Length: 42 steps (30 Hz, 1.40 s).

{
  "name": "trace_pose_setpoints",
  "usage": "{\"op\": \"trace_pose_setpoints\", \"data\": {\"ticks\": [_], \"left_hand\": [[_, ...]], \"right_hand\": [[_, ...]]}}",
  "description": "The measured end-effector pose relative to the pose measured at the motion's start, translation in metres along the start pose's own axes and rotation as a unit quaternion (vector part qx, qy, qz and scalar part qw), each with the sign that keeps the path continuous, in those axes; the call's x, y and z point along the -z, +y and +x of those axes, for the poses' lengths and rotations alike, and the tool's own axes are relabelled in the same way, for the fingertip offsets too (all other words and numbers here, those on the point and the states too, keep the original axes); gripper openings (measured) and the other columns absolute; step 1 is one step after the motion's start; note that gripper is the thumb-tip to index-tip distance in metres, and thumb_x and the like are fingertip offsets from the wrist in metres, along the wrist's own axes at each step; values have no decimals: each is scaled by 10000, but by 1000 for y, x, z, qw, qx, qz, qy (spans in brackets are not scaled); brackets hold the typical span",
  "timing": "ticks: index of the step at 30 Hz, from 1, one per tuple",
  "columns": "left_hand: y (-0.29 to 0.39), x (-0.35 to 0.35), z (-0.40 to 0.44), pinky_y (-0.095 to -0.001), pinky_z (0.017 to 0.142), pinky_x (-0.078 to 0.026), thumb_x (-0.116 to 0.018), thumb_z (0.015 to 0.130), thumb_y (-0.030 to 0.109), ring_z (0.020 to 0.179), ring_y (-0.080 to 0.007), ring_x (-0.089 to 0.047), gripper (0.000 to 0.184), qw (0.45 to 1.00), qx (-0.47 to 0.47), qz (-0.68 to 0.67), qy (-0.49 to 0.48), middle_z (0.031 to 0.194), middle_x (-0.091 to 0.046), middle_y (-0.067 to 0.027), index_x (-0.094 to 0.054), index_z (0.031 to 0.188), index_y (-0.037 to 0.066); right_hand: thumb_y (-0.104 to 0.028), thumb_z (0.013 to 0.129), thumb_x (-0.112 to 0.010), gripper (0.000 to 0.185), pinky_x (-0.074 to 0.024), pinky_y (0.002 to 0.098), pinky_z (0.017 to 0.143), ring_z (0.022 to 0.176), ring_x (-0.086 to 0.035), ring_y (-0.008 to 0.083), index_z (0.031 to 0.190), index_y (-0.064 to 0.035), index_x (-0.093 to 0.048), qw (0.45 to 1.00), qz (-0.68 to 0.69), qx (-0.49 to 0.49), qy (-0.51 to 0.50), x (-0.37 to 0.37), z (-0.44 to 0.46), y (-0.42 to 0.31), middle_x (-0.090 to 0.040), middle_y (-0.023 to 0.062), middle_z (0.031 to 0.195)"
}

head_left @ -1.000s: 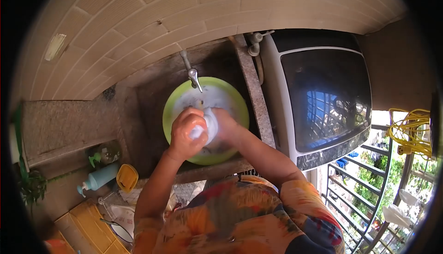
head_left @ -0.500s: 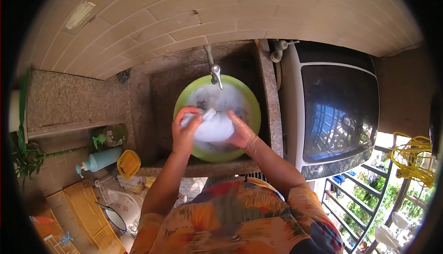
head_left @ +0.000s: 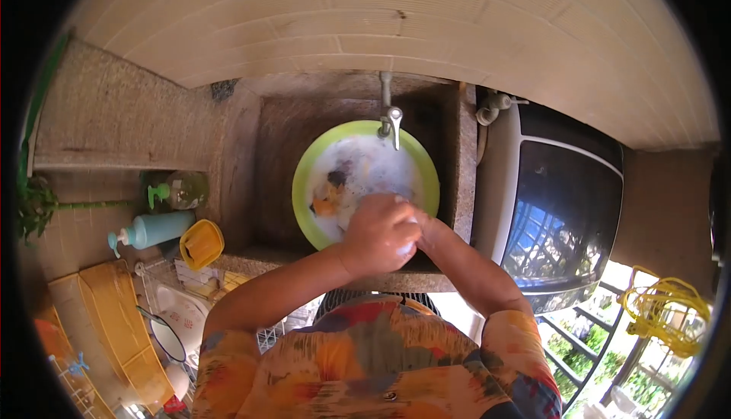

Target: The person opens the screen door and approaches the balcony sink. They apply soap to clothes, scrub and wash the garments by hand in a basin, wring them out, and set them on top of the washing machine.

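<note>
My left hand (head_left: 378,230) is closed over the right side of a green basin (head_left: 303,183), its fingers wrapped round a white cloth (head_left: 406,250). Pressed against it, my right hand (head_left: 429,230) is closed too, and the same cloth lies between the two. Only a small part of the cloth shows. Soapy water (head_left: 381,164) fills the basin, with an orange and dark piece of fabric (head_left: 326,204) in it at the left. Above the basin's back rim is a metal tap (head_left: 394,118).
The basin stands in a stone sink (head_left: 266,152). Right of it is a dark-lidded washing machine (head_left: 567,213). At the left are a blue pump bottle (head_left: 160,230), a green-topped bottle (head_left: 183,191) and a yellow container (head_left: 202,244). A yellow cord (head_left: 670,312) hangs at the far right.
The hands have come together and moved to the basin's lower right, bunching the cloth that was spread between them. Orange fabric now shows in the water. The view has shifted.
</note>
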State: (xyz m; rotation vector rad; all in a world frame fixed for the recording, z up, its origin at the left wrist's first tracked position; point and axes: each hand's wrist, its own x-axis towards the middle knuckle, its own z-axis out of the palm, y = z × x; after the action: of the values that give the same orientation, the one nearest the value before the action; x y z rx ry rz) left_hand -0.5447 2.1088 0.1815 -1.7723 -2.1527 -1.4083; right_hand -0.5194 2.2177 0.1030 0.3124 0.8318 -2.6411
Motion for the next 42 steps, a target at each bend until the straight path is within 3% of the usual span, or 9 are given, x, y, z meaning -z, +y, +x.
{"op": "trace_pose_setpoints", "data": {"ticks": [6,8,10,14,22,27,29,33,42], "left_hand": [[3,-12,-5,-310,569,-450,-645,548,153,704,-199,-533,140,994,-102,21,-26,741,-472,-26,-515,594,128],[2,-18,-8,-300,534,-423,-613,566,165,683,-187,-488,115,991,-124,26,-29,720,-442,-25,-506,591,130],[-1,-25,-17,-297,520,-415,-603,577,179,680,-186,-471,102,989,-137,35,-47,726,-450,-24,-511,591,135],[-4,-33,-28,-285,513,-403,-586,588,210,680,-183,-449,92,981,-164,65,-81,728,-456,-17,-517,586,149],[-36,-46,-61,-315,655,-461,-613,662,241,867,-202,-540,141,966,-197,57,-160,847,-549,-30,-584,748,133],[-50,10,-57,-418,976,-383,-586,846,321,1178,-344,-480,374,991,90,-95,-8,1242,-503,-173,-561,1131,81],[-86,-1,-84,-466,984,-368,-655,803,298,1138,-373,-493,464,929,260,-177,194,1264,-486,-186,-536,1201,91],[-136,28,-107,-442,1009,-371,-651,805,238,1247,-401,-388,563,843,389,368,-49,1362,-398,-205,-439,1311,113],[-207,28,-164,-486,848,-474,-610,837,186,949,-426,-598,522,832,525,156,-86,982,-624,-271,-397,1292,42]], "right_hand": [[-134,773,-575,117,-490,298,703,835,-621,170,851,-59,-620,671,-722,100,-135,30,-5,6,-641,106,892],[-133,752,-593,83,-467,298,718,824,-603,178,749,-61,-634,683,-704,178,-80,34,-7,12,-630,113,859],[-184,758,-604,116,-463,313,748,828,-598,197,755,-78,-650,840,-539,-61,28,6,-3,-4,-631,128,871],[-230,884,-505,274,-458,282,823,954,-601,166,1077,-89,-640,801,-539,-257,47,-1,13,-5,-656,57,964],[-249,772,-637,221,-497,355,746,794,-616,234,921,-87,-654,786,-617,-26,-12,72,10,34,-646,106,908],[-183,844,-616,206,-548,409,663,730,-636,277,981,-30,-602,974,128,-100,159,53,-9,43,-628,100,909],[-144,843,-589,131,-527,397,642,720,-607,281,898,-26,-572,961,200,-71,175,58,-13,49,-581,116,806],[-205,860,-538,187,-517,423,597,720,-584,335,805,-27,-533,940,247,-14,237,68,-26,46,-538,137,741],[-275,862,-523,245,-494,459,604,754,-584,338,810,-37,-549,950,243,36,193,78,-53,45,-541,141,821]]}}
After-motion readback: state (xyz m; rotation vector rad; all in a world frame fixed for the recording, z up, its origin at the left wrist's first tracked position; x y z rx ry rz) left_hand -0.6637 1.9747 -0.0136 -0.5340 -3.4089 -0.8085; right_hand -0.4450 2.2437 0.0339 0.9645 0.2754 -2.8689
